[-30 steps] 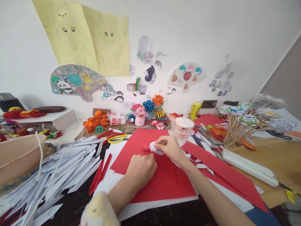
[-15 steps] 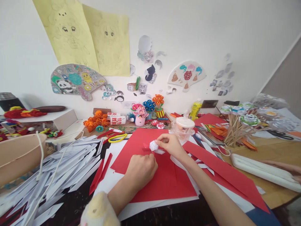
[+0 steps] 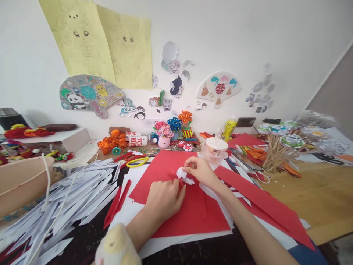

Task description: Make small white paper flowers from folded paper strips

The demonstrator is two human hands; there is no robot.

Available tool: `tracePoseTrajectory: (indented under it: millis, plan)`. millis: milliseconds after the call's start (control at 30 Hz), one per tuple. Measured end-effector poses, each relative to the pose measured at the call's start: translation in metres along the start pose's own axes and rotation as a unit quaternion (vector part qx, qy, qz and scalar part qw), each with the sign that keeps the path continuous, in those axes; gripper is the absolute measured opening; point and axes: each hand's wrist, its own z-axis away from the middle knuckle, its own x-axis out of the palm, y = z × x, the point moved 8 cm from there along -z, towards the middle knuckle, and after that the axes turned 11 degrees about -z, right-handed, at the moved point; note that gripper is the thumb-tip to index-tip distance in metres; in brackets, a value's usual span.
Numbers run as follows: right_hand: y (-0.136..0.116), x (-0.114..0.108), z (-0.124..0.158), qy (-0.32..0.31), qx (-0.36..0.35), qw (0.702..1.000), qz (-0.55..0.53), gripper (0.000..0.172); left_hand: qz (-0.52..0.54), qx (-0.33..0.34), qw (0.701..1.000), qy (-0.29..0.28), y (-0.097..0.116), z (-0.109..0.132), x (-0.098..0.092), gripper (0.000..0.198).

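Observation:
Above the red paper sheets (image 3: pixel 193 217), my right hand (image 3: pixel 200 170) pinches a small white folded paper piece (image 3: pixel 181 172) between thumb and fingers. A pale strip end juts out below it. My left hand (image 3: pixel 165 197) is closed just below and to the left, its fingers at the red paper strip (image 3: pixel 180 181) that meets the white piece. Parts of the strip lie hidden behind my fingers. White sheets (image 3: pixel 165 243) stick out from under the red ones.
A pile of white paper strips (image 3: pixel 82 191) lies left, beside a beige basket (image 3: pixel 22 184). Yellow-handled scissors (image 3: pixel 138 161) are behind my left hand. A lidded clear cup (image 3: pixel 216 149) stands behind my right hand; paper flowers (image 3: pixel 292 140) stand right. A plush toy (image 3: pixel 117 244) is in front.
The white long object and another person's hand at the right have left the view. My left fingers have shifted slightly, and more of the red strip shows beside the white piece.

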Motion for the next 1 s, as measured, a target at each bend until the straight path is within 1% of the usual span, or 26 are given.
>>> tracePoseTrajectory:
  millis: [133,300,400,467,533,600,667,767,833,867,933,1000]
  plan:
    - [-0.005,-0.001,0.002,0.035,-0.014,0.999,0.036,0.006,-0.011,0.027,0.999,-0.024,0.005,-0.002,0.004,0.024]
    - [-0.007,0.000,0.006,0.055,-0.023,0.997,0.054,0.009,-0.027,0.063,0.997,-0.042,0.012,-0.002,0.005,0.023]
    - [-0.005,-0.001,0.005,0.058,-0.022,0.997,0.045,0.010,-0.031,0.068,0.996,-0.050,0.013,-0.002,0.005,0.023]
    - [-0.004,-0.001,0.003,0.052,-0.021,0.998,0.025,0.007,-0.021,0.056,0.997,-0.053,0.009,-0.004,0.006,0.024]
    - [-0.003,-0.003,0.000,0.037,-0.023,0.999,-0.005,0.010,-0.004,0.021,0.998,-0.058,-0.002,-0.006,0.007,0.025]
    - [-0.003,-0.006,-0.001,0.018,-0.025,0.999,-0.031,0.019,0.009,-0.024,0.998,-0.065,-0.018,-0.008,0.010,0.027]
    - [-0.004,-0.007,-0.001,-0.014,-0.026,0.999,-0.043,0.021,0.009,-0.056,0.996,-0.071,-0.034,-0.010,0.013,0.030]
    - [-0.004,0.007,0.006,-0.129,-0.014,0.991,-0.030,0.011,-0.001,-0.082,0.993,-0.080,-0.054,-0.010,0.013,0.029]
    - [-0.004,0.019,0.012,-0.195,-0.013,0.981,0.010,0.008,-0.016,-0.095,0.992,-0.087,-0.063,-0.010,0.010,0.022]
    - [-0.006,0.023,0.015,-0.207,-0.022,0.977,0.041,0.010,-0.029,-0.098,0.991,-0.090,-0.066,-0.009,0.007,0.019]
    - [-0.013,0.027,0.017,-0.201,-0.061,0.972,0.107,0.014,-0.060,-0.084,0.991,-0.090,-0.066,-0.010,0.000,0.019]
    - [-0.022,0.031,0.019,-0.185,-0.099,0.965,0.159,0.014,-0.064,-0.035,0.995,-0.075,-0.056,-0.012,-0.005,0.019]
